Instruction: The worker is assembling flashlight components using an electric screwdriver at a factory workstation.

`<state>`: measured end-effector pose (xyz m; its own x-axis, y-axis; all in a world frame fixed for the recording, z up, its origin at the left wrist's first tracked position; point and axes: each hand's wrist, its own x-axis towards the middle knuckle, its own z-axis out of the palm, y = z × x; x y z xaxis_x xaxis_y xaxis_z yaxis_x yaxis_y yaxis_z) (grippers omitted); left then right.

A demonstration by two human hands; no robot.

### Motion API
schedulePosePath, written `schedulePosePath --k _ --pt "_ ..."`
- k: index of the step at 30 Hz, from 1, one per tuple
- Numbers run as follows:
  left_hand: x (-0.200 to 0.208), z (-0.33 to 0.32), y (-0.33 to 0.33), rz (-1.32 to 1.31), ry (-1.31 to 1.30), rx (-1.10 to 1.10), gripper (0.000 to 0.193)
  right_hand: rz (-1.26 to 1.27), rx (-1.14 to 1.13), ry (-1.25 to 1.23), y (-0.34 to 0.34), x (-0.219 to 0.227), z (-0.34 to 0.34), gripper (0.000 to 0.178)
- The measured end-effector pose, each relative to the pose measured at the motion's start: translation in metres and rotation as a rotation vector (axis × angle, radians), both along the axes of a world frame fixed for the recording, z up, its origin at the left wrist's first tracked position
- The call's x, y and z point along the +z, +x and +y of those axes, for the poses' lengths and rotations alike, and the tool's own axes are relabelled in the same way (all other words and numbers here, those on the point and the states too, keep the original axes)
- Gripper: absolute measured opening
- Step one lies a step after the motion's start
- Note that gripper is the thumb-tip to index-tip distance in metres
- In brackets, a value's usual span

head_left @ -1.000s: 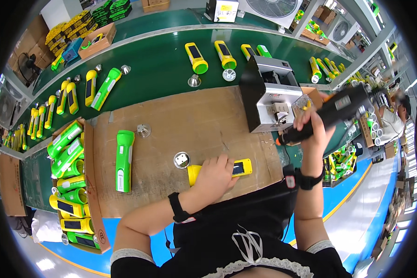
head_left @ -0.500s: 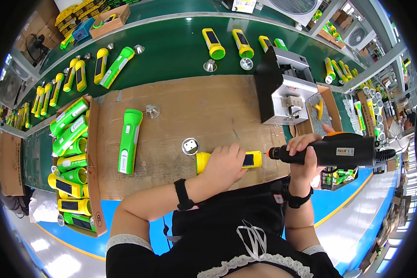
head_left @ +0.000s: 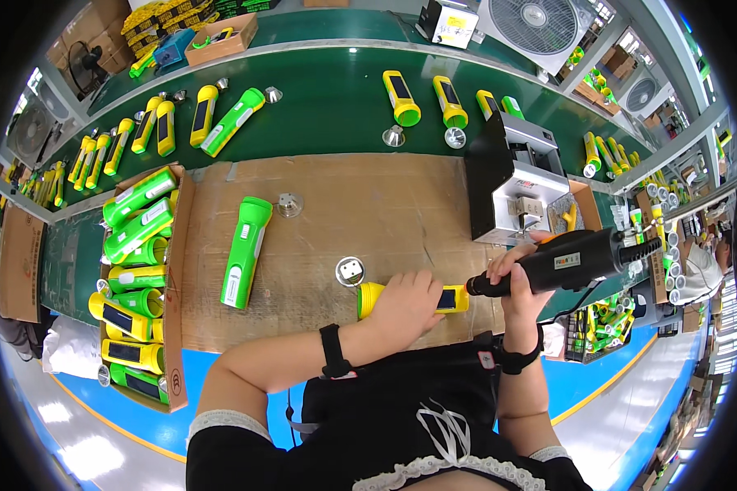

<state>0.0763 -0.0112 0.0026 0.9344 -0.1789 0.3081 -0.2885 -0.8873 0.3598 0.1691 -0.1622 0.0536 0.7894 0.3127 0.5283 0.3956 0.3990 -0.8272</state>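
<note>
My left hand (head_left: 407, 304) lies closed over a yellow flashlight body (head_left: 370, 299), pressing it flat on the cardboard. Its dark solar panel (head_left: 447, 299) shows past my fingers. My right hand (head_left: 519, 288) wraps around a black electric screwdriver (head_left: 577, 260) with an orange part on top. The tool tilts down to the left, its nose at the right end of the flashlight body; whether the bit sits in a screw is too small to tell. Just beyond my left hand lies a round silver reflector (head_left: 350, 271) with a white piece in it.
A green flashlight (head_left: 246, 254) and another reflector (head_left: 288, 204) lie left on the cardboard sheet (head_left: 368, 188). At far left stands a carton (head_left: 177, 327) full of flashlights. A black-and-silver machine (head_left: 516, 184) and a screw box (head_left: 585, 204) stand right. More flashlights line the green bench (head_left: 319, 106).
The screwdriver has moved left and tilted, closing the gap to the flashlight body's end. My left hand still holds the body. The whole view has shifted slightly.
</note>
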Motion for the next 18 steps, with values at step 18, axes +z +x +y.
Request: schedulePosePath --k 18 --pt "0.003 -0.003 0.001 0.024 -0.1 0.003 0.043 -0.201 -0.328 0.25 0.008 0.046 -0.016 0.064"
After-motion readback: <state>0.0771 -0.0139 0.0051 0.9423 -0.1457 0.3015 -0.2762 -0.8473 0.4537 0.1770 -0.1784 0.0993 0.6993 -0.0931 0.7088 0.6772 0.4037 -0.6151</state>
